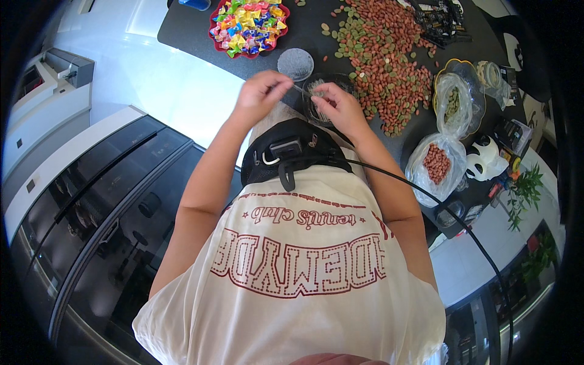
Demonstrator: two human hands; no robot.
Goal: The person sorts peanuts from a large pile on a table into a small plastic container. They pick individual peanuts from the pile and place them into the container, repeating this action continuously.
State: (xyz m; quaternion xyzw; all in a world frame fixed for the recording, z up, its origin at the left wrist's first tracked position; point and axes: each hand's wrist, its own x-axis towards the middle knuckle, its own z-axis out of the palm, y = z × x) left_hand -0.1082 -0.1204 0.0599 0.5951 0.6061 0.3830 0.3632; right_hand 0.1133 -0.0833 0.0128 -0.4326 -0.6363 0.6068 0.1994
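Observation:
Between my hands runs a thin, pale strip (299, 88), too small and blurred to name surely. The thumb and fingers of my left hand (261, 93) pinch its left end. My right hand (336, 104) has its fingertips at the strip's other end, just over a dark clear-walled dish (315, 119). Thin pale pieces (315, 86) lie in that dish, partly hidden by my right hand. Just beyond my left fingertips is a round container with a speckled grey top (295, 65).
A red scalloped tray (211, 34) holds wrapped candies. Reddish peanuts and green beans (388, 68) are heaped on the dark table (191, 27). To the right are a gold-rimmed bowl (478, 107), a plastic bag of peanuts (417, 175) and a panda-like mask (486, 159). A black cable (461, 223) crosses my right arm.

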